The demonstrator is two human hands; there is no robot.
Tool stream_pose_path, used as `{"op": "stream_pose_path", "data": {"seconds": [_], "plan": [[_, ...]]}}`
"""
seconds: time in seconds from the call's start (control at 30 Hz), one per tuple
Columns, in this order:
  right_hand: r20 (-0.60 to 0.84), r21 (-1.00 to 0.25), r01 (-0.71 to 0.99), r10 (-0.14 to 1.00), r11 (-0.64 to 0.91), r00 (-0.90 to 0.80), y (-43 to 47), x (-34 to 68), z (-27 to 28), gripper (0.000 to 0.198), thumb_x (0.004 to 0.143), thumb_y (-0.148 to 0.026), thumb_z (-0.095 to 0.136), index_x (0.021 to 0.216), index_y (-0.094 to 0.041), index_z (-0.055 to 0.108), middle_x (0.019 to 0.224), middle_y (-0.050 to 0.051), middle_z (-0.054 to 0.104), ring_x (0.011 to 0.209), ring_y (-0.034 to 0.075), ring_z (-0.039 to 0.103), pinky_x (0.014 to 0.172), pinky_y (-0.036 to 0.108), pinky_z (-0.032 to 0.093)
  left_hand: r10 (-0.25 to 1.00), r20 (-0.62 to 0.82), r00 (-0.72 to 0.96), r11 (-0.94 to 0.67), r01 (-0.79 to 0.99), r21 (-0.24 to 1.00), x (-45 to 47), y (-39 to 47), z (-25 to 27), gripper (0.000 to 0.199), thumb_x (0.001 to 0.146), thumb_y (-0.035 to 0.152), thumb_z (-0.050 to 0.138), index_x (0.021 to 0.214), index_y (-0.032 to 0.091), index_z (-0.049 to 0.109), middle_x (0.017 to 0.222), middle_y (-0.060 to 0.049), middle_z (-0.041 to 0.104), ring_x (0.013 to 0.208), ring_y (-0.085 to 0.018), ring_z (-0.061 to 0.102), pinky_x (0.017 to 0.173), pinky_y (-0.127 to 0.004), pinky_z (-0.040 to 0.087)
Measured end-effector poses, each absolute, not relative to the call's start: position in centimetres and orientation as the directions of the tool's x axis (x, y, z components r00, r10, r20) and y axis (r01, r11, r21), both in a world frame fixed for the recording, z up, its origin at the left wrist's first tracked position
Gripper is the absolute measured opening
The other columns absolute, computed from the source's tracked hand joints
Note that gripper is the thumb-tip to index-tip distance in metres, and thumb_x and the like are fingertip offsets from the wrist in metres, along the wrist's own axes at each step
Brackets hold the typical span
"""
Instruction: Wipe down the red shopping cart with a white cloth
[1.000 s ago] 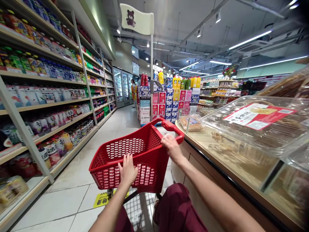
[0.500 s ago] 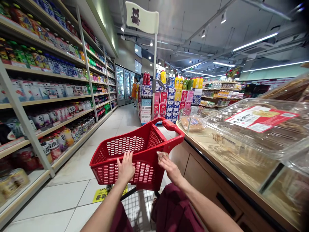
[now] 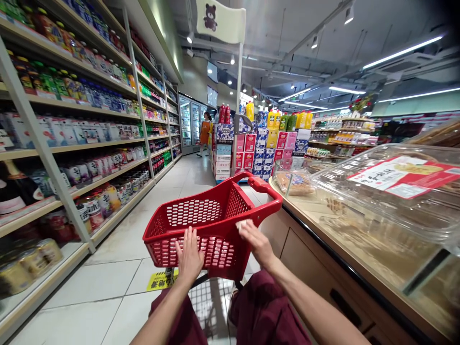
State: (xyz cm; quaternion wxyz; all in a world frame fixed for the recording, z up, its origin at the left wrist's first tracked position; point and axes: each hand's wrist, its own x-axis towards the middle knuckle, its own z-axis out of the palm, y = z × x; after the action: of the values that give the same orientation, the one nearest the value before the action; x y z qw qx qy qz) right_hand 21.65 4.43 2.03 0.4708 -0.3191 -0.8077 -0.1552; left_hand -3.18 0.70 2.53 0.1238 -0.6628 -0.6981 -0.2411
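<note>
A red plastic shopping cart [image 3: 201,218] stands sideways before me, its basket walls pierced with holes and its handle [image 3: 262,184] at the right. My left hand [image 3: 190,256] lies with fingers stretched against the near wall of the basket, holding nothing. Under the fingers of my right hand [image 3: 257,242] is a small crumpled pale cloth [image 3: 244,223], pressed to the smooth red side panel near the handle end. The fingers cover most of the cloth, and its exact material cannot be made out.
Drink shelves [image 3: 86,143] line the left side. At right, a wooden counter [image 3: 305,254] carries clear plastic food boxes [image 3: 406,182]. Stacked cartons [image 3: 258,148] stand beyond the cart. A person in orange [image 3: 204,132] is farther down the aisle. A yellow floor sign [image 3: 158,280] lies below.
The view has turned slightly left, so everything sits farther right. My right hand has slid the cloth a little upward on the cart's side; my left hand stays at the basket wall.
</note>
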Motion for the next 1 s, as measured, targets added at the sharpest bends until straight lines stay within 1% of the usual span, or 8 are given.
{"op": "stream_pose_path", "data": {"seconds": [0.07,0.2,0.3,0.43,0.6,0.7,0.93,1.0], "plan": [[0.862,-0.06,0.666,0.376,0.743,-0.341,4.6,20.6,2.4,0.033,0.088,-0.011,0.037,0.109,-0.021,0.06,0.121,0.004,0.054,0.122,0.018,0.038,0.102,0.041,0.036,0.857,0.496,-0.14,0.048,0.98,0.193,-4.3,0.2,1.9,0.06,0.074,0.014,0.035,0.134,0.011,0.025,0.144,-0.013,0.021,0.133,-0.022,0.016,0.107,-0.052,0.01],[0.8,-0.02,0.599,0.373,0.8,-0.471,3.7,17.5,0.9,0.031,0.088,-0.013,0.039,0.104,-0.025,0.063,0.108,0.001,0.063,0.111,0.014,0.051,0.093,0.03,0.047,0.873,0.439,-0.211,0.126,0.969,0.214,-7.2,-0.8,1.3,0.057,0.074,0.013,0.033,0.131,0.01,0.031,0.144,-0.013,0.022,0.133,-0.023,0.018,0.106,-0.053,0.011],[0.779,-0.032,0.536,0.357,0.844,-0.515,3.2,13.5,1.1,0.031,0.088,-0.014,0.039,0.108,-0.024,0.061,0.115,0.002,0.059,0.117,0.015,0.046,0.095,0.032,0.045,0.866,0.396,-0.305,0.214,0.942,0.258,-9.3,-1.6,0.9,0.058,0.074,0.013,0.033,0.131,0.01,0.03,0.143,-0.014,0.023,0.132,-0.023,0.019,0.105,-0.053,0.014],[0.777,0.0,0.458,0.288,0.889,-0.56,4.1,6.2,1.9,0.031,0.088,-0.012,0.039,0.109,-0.024,0.059,0.12,0.002,0.055,0.123,0.017,0.038,0.103,0.042,0.034,0.841,0.301,-0.45,0.362,0.88,0.306,-12.1,-2.8,0.2,0.059,0.072,0.013,0.034,0.131,0.011,0.03,0.143,-0.016,0.023,0.131,-0.024,0.022,0.103,-0.056,0.017],[0.649,0.143,0.312,0.149,0.939,-0.746,4.0,-1.6,-1.6,0.019,0.086,-0.016,0.047,0.092,-0.022,0.064,0.11,0.001,0.062,0.115,0.015,0.047,0.1,0.033,0.039,0.834,0.214,-0.509,0.453,0.852,0.264,-16.4,-5.2,-1.1,0.058,0.071,0.012,0.036,0.129,0.013,0.034,0.143,-0.014,0.024,0.132,-0.024,0.022,0.103,-0.055,0.018],[0.675,0.14,0.291,0.123,0.946,-0.728,4.0,-5.2,-1.4,0.021,0.087,-0.016,0.045,0.098,-0.023,0.062,0.114,0.0,0.059,0.119,0.016,0.042,0.104,0.036,0.034,0.797,0.199,-0.57,0.518,0.815,0.258,-18.3,-5.9,-1.5,0.056,0.073,0.014,0.034,0.129,0.011,0.033,0.143,-0.015,0.024,0.131,-0.024,0.022,0.102,-0.055,0.019],[0.537,0.182,0.279,0.142,0.943,-0.831,3.8,-5.1,-2.4,0.015,0.084,-0.018,0.05,0.087,-0.019,0.064,0.105,0.004,0.063,0.113,0.018,0.048,0.098,0.036,0.039,0.831,0.182,-0.525,0.471,0.839,0.271,-17.6,-5.6,-1.3,0.058,0.072,0.013,0.034,0.13,0.011,0.032,0.143,-0.015,0.023,0.131,-0.024,0.022,0.103,-0.054,0.018],[0.571,0.172,0.281,0.137,0.944,-0.81,3.9,-3.6,-2.1,0.017,0.085,-0.016,0.048,0.091,-0.02,0.064,0.108,0.003,0.062,0.114,0.017,0.047,0.099,0.035,0.039,0.837,0.187,-0.515,0.457,0.844,0.279,-16.9,-5.4,-1.3,0.058,0.072,0.013,0.034,0.13,0.009,0.032,0.143,-0.015,0.023,0.132,-0.024,0.021,0.103,-0.055,0.017]]}}
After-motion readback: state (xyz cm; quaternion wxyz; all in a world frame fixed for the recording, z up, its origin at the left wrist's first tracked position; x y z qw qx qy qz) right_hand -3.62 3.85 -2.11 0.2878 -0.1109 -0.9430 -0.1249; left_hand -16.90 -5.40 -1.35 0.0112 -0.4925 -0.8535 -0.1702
